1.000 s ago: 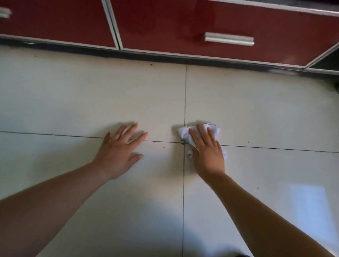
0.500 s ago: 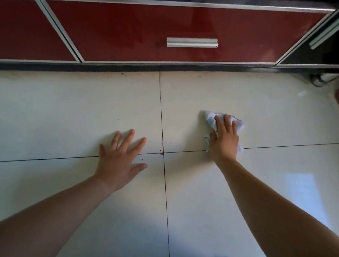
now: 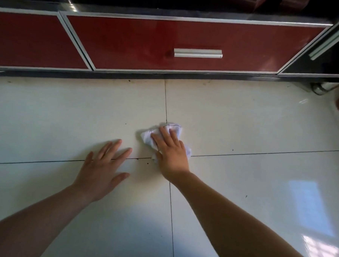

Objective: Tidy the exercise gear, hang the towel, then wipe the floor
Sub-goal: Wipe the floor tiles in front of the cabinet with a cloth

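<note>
Cloth [image 3: 147, 137] mostly hidden under right hand [image 3: 172, 154]; left hand [image 3: 102, 169] flat on floor [image 3: 48, 123].

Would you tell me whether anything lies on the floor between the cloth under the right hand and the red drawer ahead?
Nothing visible does: bare floor tile runs from the cloth to the red drawer, with only dark specks. The left hand rests flat to its left.

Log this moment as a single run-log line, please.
phase: floor wiping | right hand: pressing white cloth on tile floor | left hand: flat on floor
</note>
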`<state>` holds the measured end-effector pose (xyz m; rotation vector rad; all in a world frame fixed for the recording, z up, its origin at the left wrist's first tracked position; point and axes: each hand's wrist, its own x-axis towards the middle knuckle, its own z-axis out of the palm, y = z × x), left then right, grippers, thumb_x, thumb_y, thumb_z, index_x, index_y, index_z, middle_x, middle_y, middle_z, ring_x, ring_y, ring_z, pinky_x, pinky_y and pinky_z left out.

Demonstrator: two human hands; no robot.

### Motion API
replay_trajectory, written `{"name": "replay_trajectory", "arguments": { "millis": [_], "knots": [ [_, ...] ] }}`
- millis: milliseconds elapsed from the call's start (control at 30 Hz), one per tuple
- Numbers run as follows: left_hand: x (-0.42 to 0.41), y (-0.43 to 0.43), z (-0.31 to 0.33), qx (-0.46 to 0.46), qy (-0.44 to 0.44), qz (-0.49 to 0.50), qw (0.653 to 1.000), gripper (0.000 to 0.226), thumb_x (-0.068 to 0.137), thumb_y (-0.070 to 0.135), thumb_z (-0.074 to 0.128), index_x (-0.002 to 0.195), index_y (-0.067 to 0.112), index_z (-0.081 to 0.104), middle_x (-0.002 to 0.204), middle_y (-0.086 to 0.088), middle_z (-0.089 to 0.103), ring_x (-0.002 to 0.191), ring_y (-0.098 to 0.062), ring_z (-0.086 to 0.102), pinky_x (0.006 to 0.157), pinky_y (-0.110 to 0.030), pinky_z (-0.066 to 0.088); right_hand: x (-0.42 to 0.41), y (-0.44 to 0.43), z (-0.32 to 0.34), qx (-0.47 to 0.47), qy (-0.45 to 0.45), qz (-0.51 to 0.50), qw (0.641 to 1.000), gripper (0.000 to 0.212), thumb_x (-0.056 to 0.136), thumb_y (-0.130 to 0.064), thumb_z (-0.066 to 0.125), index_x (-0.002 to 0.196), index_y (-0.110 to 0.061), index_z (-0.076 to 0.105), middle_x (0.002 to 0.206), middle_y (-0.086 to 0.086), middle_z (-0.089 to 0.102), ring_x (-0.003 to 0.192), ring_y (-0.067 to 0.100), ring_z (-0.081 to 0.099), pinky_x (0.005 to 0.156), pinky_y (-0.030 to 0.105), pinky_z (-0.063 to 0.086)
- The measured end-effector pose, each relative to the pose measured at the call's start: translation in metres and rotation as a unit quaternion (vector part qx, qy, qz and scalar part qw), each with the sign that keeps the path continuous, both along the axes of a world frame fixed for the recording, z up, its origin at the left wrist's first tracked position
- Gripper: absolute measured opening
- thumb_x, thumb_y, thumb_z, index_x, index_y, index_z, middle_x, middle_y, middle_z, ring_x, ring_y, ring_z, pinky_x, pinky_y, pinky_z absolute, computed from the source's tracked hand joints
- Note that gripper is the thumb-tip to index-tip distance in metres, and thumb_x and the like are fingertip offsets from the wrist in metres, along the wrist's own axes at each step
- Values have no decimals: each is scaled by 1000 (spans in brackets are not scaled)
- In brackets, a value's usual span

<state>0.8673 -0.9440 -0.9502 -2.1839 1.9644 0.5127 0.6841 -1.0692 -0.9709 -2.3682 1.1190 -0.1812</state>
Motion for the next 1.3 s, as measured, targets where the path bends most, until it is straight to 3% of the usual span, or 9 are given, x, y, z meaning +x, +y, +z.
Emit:
{"name": "replay_trajectory", "arguments": {
  "millis": [200, 367, 500, 567, 700, 867, 1067, 1200, 1300],
  "knots": [
    [20, 18, 5, 6, -2, 11, 1000, 64, 79, 59, 32, 136, 31, 40, 145, -8, 41, 124, -30, 50, 80, -59, 48, -61, 10, 2, -55, 21, 83, 995, 52, 84, -34, 42, 136, -28, 42, 147, 1, 39, 135, 29, 36, 90, 37, 42],
    [35, 37, 7, 20, 10, 19, 1000, 64, 81, 59, 33, 136, 28, 42, 145, -10, 41, 123, -32, 50, 77, -51, 53, -73, -5, 3, -48, 2, -120, 992, 50, 84, -19, 49, 133, -18, 47, 142, 9, 41, 130, 32, 38, 97, 41, 40],
    [39, 68, 11, 31, 33, 67, 997, 62, 89, 54, 43, 145, 37, 22, 158, 0, 12, 142, -23, 20, 99, -53, 41, -39, 9, 5, -46, -1, -170, 984, 52, 82, -3, 55, 132, -13, 48, 142, 11, 40, 130, 33, 34, 102, 41, 34],
    [43, 82, 17, 65, 29, 81, 994, 62, 92, 54, 37, 146, 41, 10, 158, 6, -4, 145, -18, 7, 107, -50, 30, -12, 21, 7, -33, -21, -141, 989, 53, 80, -2, 56, 131, -13, 49, 142, 11, 40, 130, 33, 35, 101, 40, 34],
    [61, 109, 24, 97, 10, 121, 988, 64, 87, 66, 20, 145, 44, 2, 157, 10, -9, 144, -16, 3, 110, -49, 24, 57, 29, 11, -6, -10, -84, 996, 52, 84, -7, 51, 134, -17, 44, 145, 7, 34, 132, 30, 29, 101, 41, 34],
    [95, 133, 18, 108, 11, 221, 969, 64, 91, 58, 30, 145, 44, -1, 156, 10, -15, 145, -21, -1, 110, -53, 22, 133, 14, 7, 18, 38, -55, 998, 51, 90, -11, 45, 138, -22, 35, 151, 4, 21, 141, 29, 10, 111, 48, 26],
    [136, 148, 12, 82, 19, 322, 943, 71, 90, 59, 33, 148, 35, -1, 157, 10, -12, 145, -20, 1, 110, -50, 22, 210, 39, 6, 5, 18, 107, 994, 49, 87, -12, 45, 135, -22, 41, 148, 1, 26, 137, 29, 18, 104, 41, 30],
    [156, 180, 7, 52, 13, 329, 943, 72, 86, 65, 24, 149, 32, 8, 158, 8, -3, 144, -15, 7, 110, -49, 25, 241, 112, -5, 27, 13, 300, 954, 55, 88, -14, 52, 140, -20, 39, 153, 2, 25, 142, 31, 13, 107, 40, 26],
    [162, 205, 8, 49, 4, 302, 952, 79, 77, 68, 9, 148, 34, 9, 158, 8, 1, 144, -18, 13, 107, -52, 27, 227, 142, -10, 63, -7, 295, 953, 52, 89, -12, 48, 140, -19, 41, 152, 5, 30, 143, 29, 18, 115, 45, 16]
  ]
}}
